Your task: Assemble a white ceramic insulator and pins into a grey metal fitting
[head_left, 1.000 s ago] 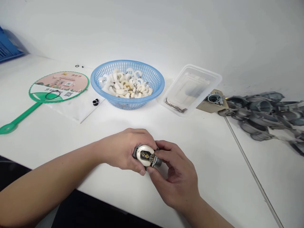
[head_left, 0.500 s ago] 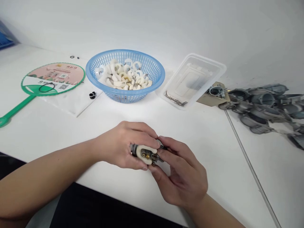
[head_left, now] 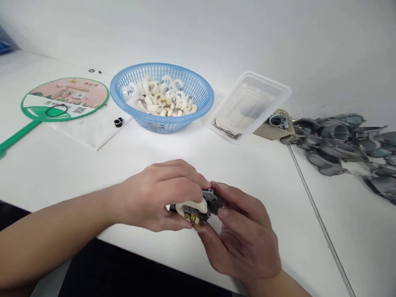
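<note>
A grey metal carburetor (head_left: 213, 202) is held between both hands above the white table. It carries a white C-shaped float (head_left: 198, 206) and two brass jets (head_left: 190, 216) on the side facing me. My left hand (head_left: 167, 194) is closed over its left part, fingers across the top and thumb below, so much of that side is hidden. My right hand (head_left: 244, 231) grips the right end, with the fingertips on the metal body and the thumb at the lower edge near the jets.
Behind the hands stands a blue basket (head_left: 162, 123) full of white floats. A tilted clear plastic box (head_left: 266, 86) holds thin metal pins (head_left: 227, 130). Grey metal castings (head_left: 337, 144) are piled at right. A green-rimmed fan (head_left: 64, 97) and small black rings (head_left: 118, 122) lie at left.
The carburetor has tilted between the hands, so more of its grey body shows at the right. My right hand has shifted slightly right and down. The view has moved a little.
</note>
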`<act>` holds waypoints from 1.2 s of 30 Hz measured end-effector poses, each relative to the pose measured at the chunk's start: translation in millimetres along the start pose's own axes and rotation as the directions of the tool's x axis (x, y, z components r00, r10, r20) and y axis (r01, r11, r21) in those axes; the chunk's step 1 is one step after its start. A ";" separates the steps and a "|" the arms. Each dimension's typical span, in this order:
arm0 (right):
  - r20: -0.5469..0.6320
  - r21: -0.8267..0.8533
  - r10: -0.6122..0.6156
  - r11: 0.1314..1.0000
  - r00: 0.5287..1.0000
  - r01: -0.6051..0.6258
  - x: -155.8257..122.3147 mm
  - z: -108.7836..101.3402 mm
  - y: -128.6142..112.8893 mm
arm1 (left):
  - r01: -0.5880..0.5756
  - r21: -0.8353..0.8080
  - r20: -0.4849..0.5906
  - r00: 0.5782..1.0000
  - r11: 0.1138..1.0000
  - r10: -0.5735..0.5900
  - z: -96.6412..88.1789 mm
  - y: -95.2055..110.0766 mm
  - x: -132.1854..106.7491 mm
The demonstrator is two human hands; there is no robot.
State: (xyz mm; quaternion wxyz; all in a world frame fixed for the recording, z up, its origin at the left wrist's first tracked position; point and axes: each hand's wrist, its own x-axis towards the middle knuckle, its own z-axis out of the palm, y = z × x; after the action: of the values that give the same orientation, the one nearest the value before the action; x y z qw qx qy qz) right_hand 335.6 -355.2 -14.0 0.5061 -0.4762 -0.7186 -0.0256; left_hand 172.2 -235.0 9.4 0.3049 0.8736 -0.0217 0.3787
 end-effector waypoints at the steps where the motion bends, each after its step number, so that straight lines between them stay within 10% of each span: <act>1: 0.004 0.004 0.001 1.000 1.000 -0.001 -0.2 -0.2 0.0 | 0.007 -0.004 0.005 1.000 1.000 -0.007 -0.5 0.4 0.2; 10: -0.030 0.140 0.197 0.972 0.980 -0.191 -6.8 7.8 4.2 | 0.232 -0.134 0.021 0.973 0.963 -0.231 2.9 -3.4 -1.5; 16: 0.121 0.428 0.490 0.759 0.863 -0.491 -2.8 12.2 7.6 | 0.623 -0.302 0.202 0.782 0.722 -0.590 11.3 -11.4 -6.0; 36: 0.209 0.457 0.485 0.719 0.849 -0.523 -2.2 11.8 16.2 | 0.725 -0.388 0.298 0.683 0.570 -0.666 11.9 -19.2 -9.1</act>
State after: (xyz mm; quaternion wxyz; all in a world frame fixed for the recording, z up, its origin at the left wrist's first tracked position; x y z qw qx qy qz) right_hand 338.9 -341.7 -28.5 0.5720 -0.5072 -0.5614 0.3168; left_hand 178.6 -227.7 -12.9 0.6320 0.7281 0.2134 0.1577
